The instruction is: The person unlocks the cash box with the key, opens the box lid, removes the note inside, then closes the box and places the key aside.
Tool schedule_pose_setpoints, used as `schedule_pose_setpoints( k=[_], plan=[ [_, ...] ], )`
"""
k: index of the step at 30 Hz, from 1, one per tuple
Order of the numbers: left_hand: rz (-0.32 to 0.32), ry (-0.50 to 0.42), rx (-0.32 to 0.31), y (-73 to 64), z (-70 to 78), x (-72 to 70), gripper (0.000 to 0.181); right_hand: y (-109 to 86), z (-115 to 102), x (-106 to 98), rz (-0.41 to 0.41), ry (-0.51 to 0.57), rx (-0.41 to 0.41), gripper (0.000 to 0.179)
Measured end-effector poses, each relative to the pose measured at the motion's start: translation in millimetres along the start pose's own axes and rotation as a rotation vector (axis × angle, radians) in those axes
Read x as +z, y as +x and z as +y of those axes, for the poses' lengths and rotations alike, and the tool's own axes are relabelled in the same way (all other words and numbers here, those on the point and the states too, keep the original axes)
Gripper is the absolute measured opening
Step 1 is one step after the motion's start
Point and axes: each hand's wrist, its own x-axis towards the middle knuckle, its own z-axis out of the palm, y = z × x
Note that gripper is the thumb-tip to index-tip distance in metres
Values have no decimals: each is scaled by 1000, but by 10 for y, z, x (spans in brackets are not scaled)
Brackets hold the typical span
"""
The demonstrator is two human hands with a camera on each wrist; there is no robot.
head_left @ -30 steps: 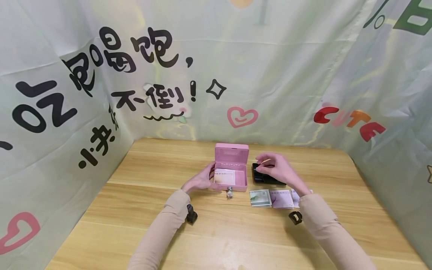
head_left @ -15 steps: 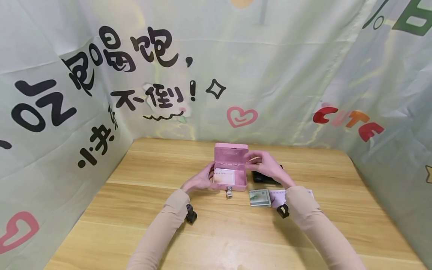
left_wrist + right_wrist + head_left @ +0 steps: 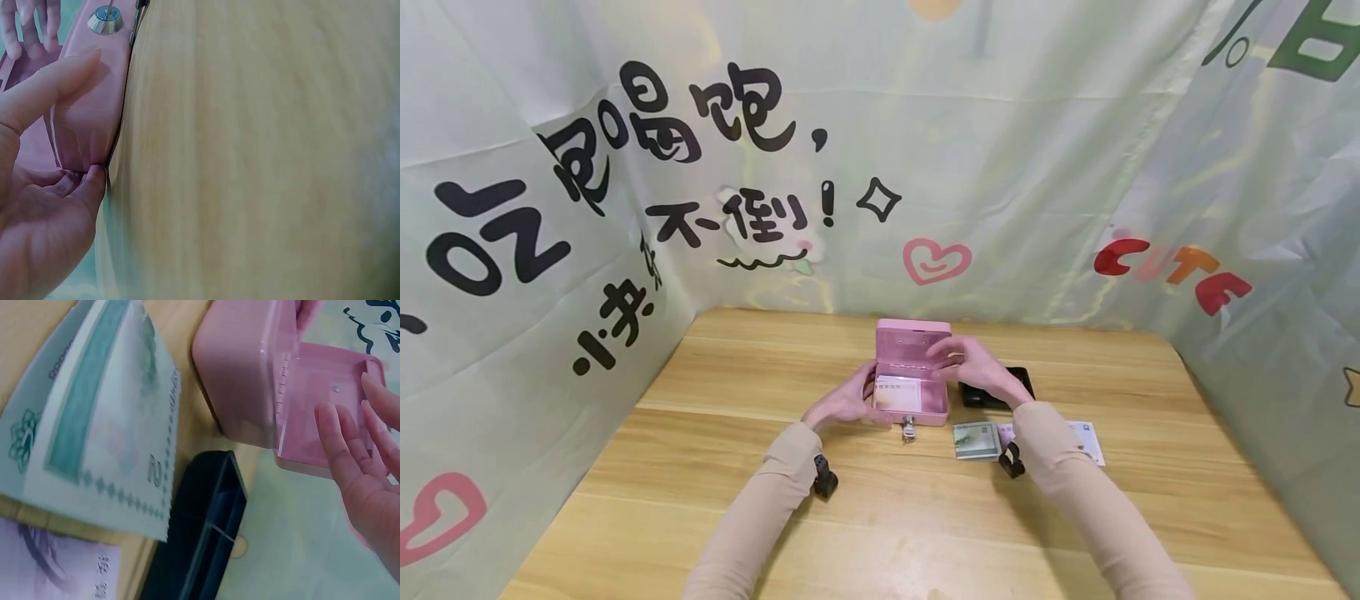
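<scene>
A pink metal cash box (image 3: 891, 340) stands with its lid raised, and banknotes (image 3: 898, 393) lie in its left part. Keys (image 3: 909, 432) hang from the lock on its front. My left hand (image 3: 844, 402) grips the box's left end; in the left wrist view the thumb (image 3: 56, 84) lies along the front wall, fingers bent round the corner. Above the box's right side, before the lid, hovers my right hand (image 3: 976, 367). Its fingers (image 3: 337, 447) are loosely spread in the right wrist view, and nothing shows between them.
Right of the box sits a black compartment tray (image 3: 976, 397), partly hidden by my right hand. Nearer me are a folded green banknote (image 3: 977, 441), a purple one (image 3: 1006, 432) mostly under my sleeve, and another pale note (image 3: 1088, 442). A printed curtain (image 3: 1037, 183) surrounds the table.
My right hand has moved left from over the black tray to above the box's right side, and its fingers have loosened. The left hand stays on the box.
</scene>
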Motion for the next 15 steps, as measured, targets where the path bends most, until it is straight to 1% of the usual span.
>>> schedule_pose_setpoints(
  k=[4, 9, 11, 15],
  plan=[
    [-4, -6, 4, -6, -10, -3, 117, 78, 49, 61, -41, 20, 27, 37],
    [-9, -5, 12, -2, -11, -3, 118, 171, 102, 132, -73, -15, 33, 37],
    [-5, -2, 13, -4, -10, -5, 118, 205, 124, 154, -89, -13, 39, 37],
    [6, 9, -16, -11, 0, -6, 120, 261, 154, 191, -126, -2, 28, 37]
  ],
)
